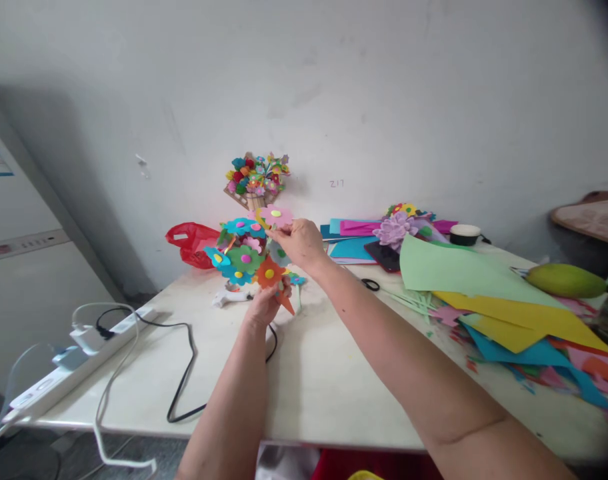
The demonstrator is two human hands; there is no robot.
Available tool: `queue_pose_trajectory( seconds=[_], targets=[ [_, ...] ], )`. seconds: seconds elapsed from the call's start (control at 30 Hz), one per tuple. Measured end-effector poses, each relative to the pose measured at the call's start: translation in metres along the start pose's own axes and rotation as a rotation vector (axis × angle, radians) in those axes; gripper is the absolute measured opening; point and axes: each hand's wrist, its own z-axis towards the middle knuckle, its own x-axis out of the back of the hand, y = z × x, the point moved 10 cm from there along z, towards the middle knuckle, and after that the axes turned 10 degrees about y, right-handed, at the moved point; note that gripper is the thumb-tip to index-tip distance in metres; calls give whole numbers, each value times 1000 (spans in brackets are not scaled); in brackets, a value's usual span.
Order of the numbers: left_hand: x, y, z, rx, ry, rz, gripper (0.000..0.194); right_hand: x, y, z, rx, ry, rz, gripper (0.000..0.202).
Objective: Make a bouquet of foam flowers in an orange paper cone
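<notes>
A bouquet of paper flowers (247, 259) in blue, green, pink, orange and grey stands above the table. Wrapped round its base, below the orange flower, is my left hand (265, 305), and an orange pointed piece sticks out beneath it. My right hand (300, 241) reaches in at the upper right with fingers pinched just under a pink flower (276, 215) with a yellow centre; the stem itself is mostly hidden by the fingers. Behind the bouquet, a white glue gun (229, 295) lies on the table.
A finished flower arrangement (257, 177) hangs on the wall. Coloured sheets (484, 277), thin green strips (409, 301), scissors (371, 285), a phone (383, 256) and a green fruit (565, 280) lie to the right. A red bag (191, 244), power strip (84, 363) and cords are on the left.
</notes>
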Motion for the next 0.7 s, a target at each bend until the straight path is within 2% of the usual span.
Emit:
queue_pose_trajectory(
  seconds=[0.17, 0.27, 0.37, 0.53, 0.7],
  targets=[
    [9, 1, 3, -36, 79, 57, 53, -1, 7, 2, -47, -17, 24, 35],
    [10, 1, 2, -36, 96, 95, 55, 1, 7, 2, -6, 2, 51, 32],
    [9, 0, 1, -23, 90, 127, 51, 6, 8, 1, 61, 60, 111, 27],
    [10, 0, 0, -22, 95, 145, 37, 18, 14, -2, 144, 172, 221, 40],
    [17, -4, 1, 10, 168, 140, 28, 32, 1, -11, 329, 216, 258, 46]
  ],
)
